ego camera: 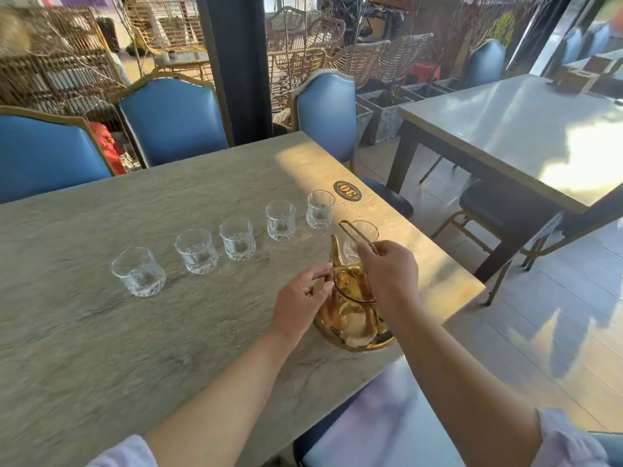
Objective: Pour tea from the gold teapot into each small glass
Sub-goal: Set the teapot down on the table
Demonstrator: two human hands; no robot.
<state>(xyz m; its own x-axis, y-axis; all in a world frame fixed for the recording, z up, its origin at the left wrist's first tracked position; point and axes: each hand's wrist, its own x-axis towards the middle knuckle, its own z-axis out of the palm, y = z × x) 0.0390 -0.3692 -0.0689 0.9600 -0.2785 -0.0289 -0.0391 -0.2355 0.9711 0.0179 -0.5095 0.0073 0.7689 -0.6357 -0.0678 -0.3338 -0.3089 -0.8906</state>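
Clear sixth glass (pixel 365 230) half hidden behind right hand (pixel 391 274).

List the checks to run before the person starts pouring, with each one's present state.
1. Right hand grips the teapot handle: ok.
2. Left hand steadies the gold teapot: ok, fingers at its rim.
3. Glasses upright: ok for the five in a row, e.g. the leftmost glass.
4. Sixth glass behind the handle: cannot tell, partly hidden.
5. Glasses empty: ok for the five; none shows tea.
6. Tea in pot: cannot tell.
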